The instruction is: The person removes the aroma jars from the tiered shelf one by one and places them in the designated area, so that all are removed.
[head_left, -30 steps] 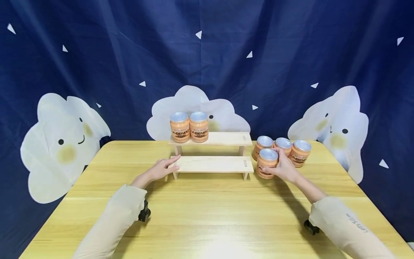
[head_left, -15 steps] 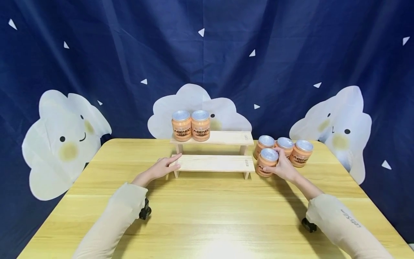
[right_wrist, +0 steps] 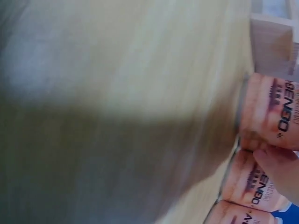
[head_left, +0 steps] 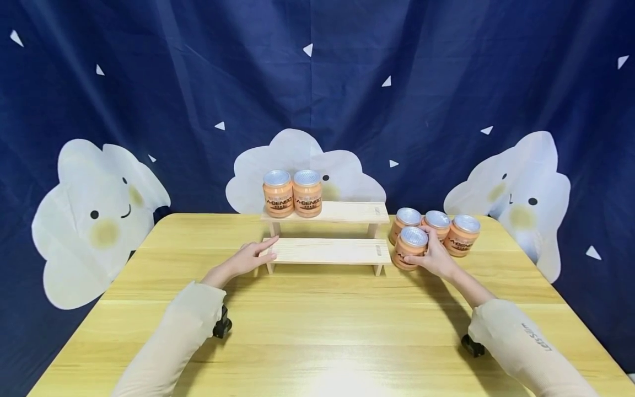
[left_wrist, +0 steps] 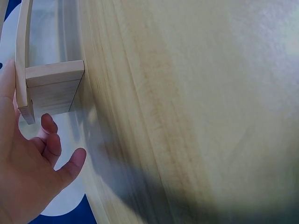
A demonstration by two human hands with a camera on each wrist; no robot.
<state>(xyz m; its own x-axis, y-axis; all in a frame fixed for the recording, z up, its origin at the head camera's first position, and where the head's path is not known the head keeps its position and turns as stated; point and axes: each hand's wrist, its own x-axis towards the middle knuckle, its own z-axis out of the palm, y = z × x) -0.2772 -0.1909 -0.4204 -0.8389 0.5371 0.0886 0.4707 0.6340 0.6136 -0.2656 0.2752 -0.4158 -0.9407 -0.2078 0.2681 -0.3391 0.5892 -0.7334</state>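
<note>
In the head view, my right hand (head_left: 436, 259) grips an orange jar (head_left: 408, 256) with a silver lid, upright at the right end of a wooden two-tier rack (head_left: 329, 251). Close behind it stand three like jars: one at the left (head_left: 404, 223), one in the middle (head_left: 439, 223) and one at the right (head_left: 461, 240). My left hand (head_left: 243, 259) touches the left end of the rack's lower tier. The left wrist view shows one finger along that board (left_wrist: 22, 60), the other fingers loosely bent beside it. Part of my right hand (right_wrist: 280, 170) is cut off in the right wrist view.
Two matching jars, a left one (head_left: 279, 196) and a right one (head_left: 307, 196), stand side by side on the left part of the upper tier (head_left: 352, 211). The rack stands on a wood-grain table (head_left: 317, 320). Behind hangs a blue curtain (head_left: 347, 99) with cloud shapes.
The gripped jar has turned slightly, so more of its label shows. Both hands stay almost in place; the head view has shifted a little.
</note>
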